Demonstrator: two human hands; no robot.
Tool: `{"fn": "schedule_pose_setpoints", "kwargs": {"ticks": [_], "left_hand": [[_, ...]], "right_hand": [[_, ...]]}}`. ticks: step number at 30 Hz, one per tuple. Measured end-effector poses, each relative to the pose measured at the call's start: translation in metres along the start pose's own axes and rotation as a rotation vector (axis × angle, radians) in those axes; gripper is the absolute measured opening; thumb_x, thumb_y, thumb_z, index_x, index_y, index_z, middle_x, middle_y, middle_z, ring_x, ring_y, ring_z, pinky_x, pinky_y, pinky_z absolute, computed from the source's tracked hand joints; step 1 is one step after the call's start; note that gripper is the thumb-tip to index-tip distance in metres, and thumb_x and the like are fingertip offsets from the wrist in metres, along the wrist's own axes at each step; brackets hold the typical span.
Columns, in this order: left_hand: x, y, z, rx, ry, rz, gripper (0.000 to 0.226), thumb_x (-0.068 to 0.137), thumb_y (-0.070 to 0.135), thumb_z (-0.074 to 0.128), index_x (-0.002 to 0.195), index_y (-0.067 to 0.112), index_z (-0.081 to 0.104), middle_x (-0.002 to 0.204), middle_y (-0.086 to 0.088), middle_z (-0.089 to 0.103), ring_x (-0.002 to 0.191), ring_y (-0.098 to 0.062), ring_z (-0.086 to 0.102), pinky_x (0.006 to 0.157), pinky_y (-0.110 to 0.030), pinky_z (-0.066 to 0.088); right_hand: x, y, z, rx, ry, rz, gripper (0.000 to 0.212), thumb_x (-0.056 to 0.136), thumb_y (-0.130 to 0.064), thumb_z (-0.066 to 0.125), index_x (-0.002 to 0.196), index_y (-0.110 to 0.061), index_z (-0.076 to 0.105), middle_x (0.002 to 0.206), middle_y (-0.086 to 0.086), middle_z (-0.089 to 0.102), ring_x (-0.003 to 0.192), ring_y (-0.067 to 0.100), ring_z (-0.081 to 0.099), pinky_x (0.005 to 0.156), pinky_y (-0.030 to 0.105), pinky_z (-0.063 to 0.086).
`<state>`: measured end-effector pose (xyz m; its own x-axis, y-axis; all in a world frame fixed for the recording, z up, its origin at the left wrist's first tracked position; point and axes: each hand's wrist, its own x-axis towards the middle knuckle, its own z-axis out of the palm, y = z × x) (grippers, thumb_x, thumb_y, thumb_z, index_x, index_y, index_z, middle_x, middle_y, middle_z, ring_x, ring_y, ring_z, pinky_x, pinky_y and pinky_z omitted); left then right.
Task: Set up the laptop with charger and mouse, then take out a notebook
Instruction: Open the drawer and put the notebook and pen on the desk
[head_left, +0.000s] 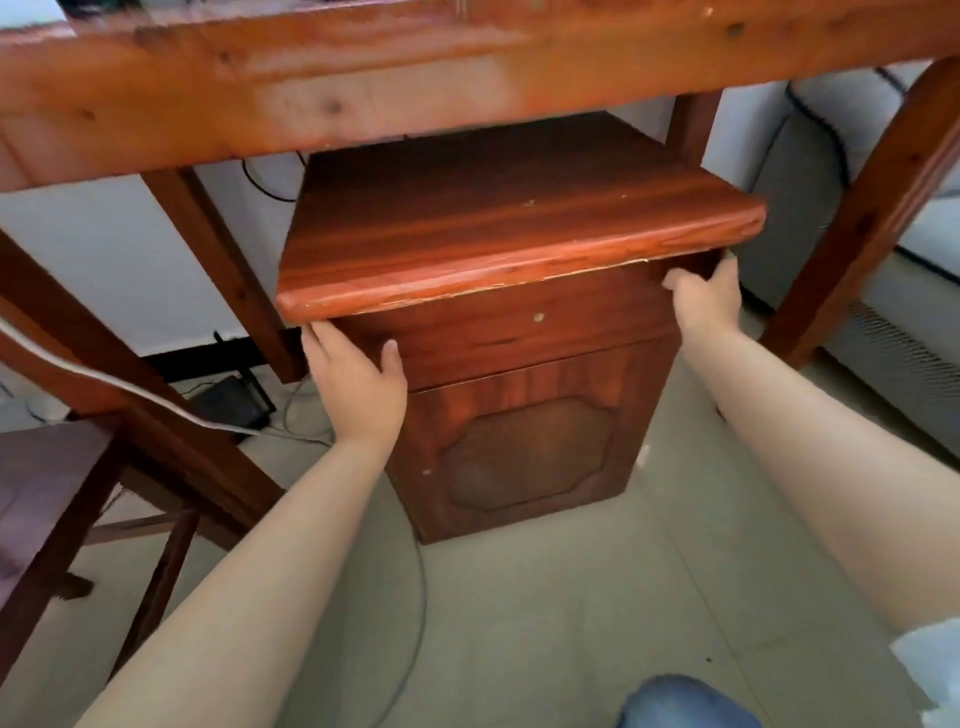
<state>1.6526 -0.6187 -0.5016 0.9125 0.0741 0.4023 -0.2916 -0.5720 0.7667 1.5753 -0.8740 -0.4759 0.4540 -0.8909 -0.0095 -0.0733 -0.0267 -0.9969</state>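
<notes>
A small reddish wooden cabinet (519, 312) stands on the floor under a wooden table (363, 88). It has a drawer front with a small knob (538, 316) and a carved door panel (524, 452) below. My left hand (356, 382) grips the cabinet's left front corner just under the overhanging top. My right hand (706, 296) holds the right front corner under the top. No laptop, charger, mouse or notebook is visible.
A white cable (104, 379) hangs across the left. A black router (228, 402) and thin wires lie on the floor behind the table leg (223, 270). A chair (47, 493) stands at the left, and a white mattress (883, 260) at the right.
</notes>
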Motion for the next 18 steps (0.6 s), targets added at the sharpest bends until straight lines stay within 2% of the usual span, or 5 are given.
{"fn": "schedule_pose_setpoints", "kwargs": {"ticks": [6,9,11,15,18], "left_hand": [[0.0,0.013,-0.003,-0.108,-0.028,-0.103,0.067,0.09,0.012,0.059,0.142,0.001,0.019,0.149,-0.016,0.031,0.136,-0.029,0.032,0.114,-0.038,0.028],[-0.002,0.019,0.0,-0.125,0.017,-0.164,0.06,0.087,0.011,0.062,0.136,-0.002,0.029,0.141,-0.02,0.039,0.13,-0.033,0.038,0.11,-0.044,0.035],[-0.003,0.023,0.002,-0.129,0.059,-0.211,0.059,0.084,0.01,0.066,0.131,-0.004,0.034,0.137,-0.021,0.041,0.127,-0.034,0.041,0.108,-0.045,0.037],[-0.002,0.028,0.0,-0.179,0.103,-0.272,0.062,0.079,0.012,0.072,0.129,0.0,0.038,0.137,-0.021,0.038,0.128,-0.035,0.036,0.108,-0.043,0.033],[-0.008,0.026,-0.005,-0.159,0.101,-0.319,0.075,0.076,0.018,0.075,0.136,0.003,0.031,0.139,-0.02,0.031,0.132,-0.034,0.024,0.109,-0.044,0.029]], "right_hand": [[-0.003,-0.004,0.001,-0.013,0.009,-0.043,0.062,0.08,0.002,0.049,0.138,-0.015,0.033,0.139,0.01,0.044,0.125,0.029,0.044,0.106,0.039,0.037],[-0.001,-0.002,-0.002,-0.046,0.008,-0.062,0.059,0.075,0.004,0.047,0.131,-0.01,0.042,0.131,0.015,0.05,0.117,0.035,0.05,0.104,0.048,0.042],[0.001,0.0,-0.004,-0.045,0.012,-0.059,0.058,0.073,0.005,0.048,0.13,-0.006,0.043,0.131,0.015,0.048,0.116,0.036,0.05,0.102,0.05,0.043],[0.005,0.002,-0.008,0.017,0.05,-0.044,0.054,0.077,0.0,0.052,0.129,0.0,0.042,0.134,0.017,0.039,0.12,0.033,0.045,0.105,0.045,0.039],[0.001,0.002,-0.014,0.066,0.147,-0.038,0.04,0.084,-0.016,0.052,0.121,0.001,0.049,0.124,0.014,0.043,0.113,0.028,0.046,0.097,0.036,0.037]]}}
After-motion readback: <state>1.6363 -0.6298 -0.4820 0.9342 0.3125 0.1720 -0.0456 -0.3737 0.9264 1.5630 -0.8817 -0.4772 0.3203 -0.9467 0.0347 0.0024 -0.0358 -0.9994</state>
